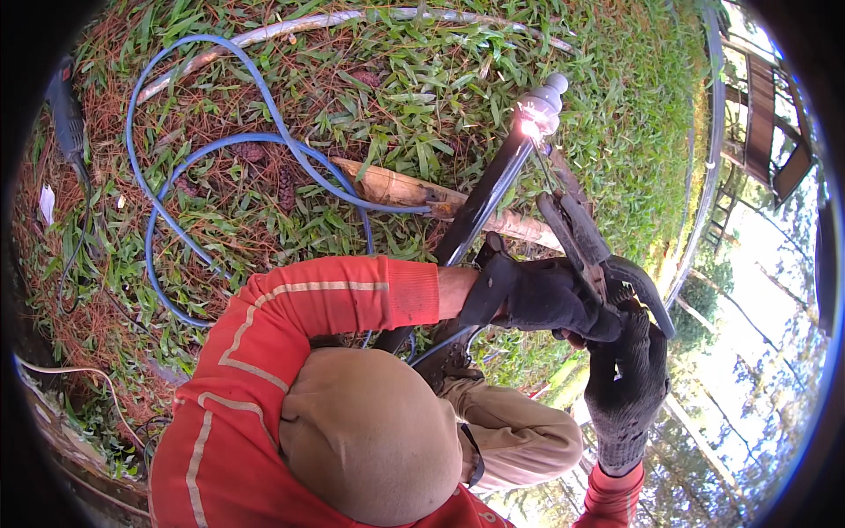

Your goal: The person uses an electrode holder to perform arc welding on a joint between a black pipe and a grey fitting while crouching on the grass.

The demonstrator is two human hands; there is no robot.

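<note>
A bright arc with sparks glows where a dark metal tube (pixel 475 211) meets a grey rounded, knob-like end piece (pixel 549 95). A thin welding rod (pixel 544 165) runs from the glow back into the jaws of a dark electrode holder (pixel 576 233). My left hand (pixel 541 295), in a black glove, is closed at the holder, with its fingertips partly hidden. Just beyond it, my right hand (pixel 627 370), also in a black glove, is wrapped round the holder's handle end. Both red sleeves come up from below. A rounded tan cloth-covered shape (pixel 370 431) sits between the arms.
A blue hose (pixel 290 141) loops over grass strewn with pine needles. Under the tube lies a wooden pole (pixel 405 189); a pale curved pipe (pixel 352 16) lies farther off. A power tool (pixel 66 114) with a cord rests at far left. Wooden furniture (pixel 766 114) stands at right.
</note>
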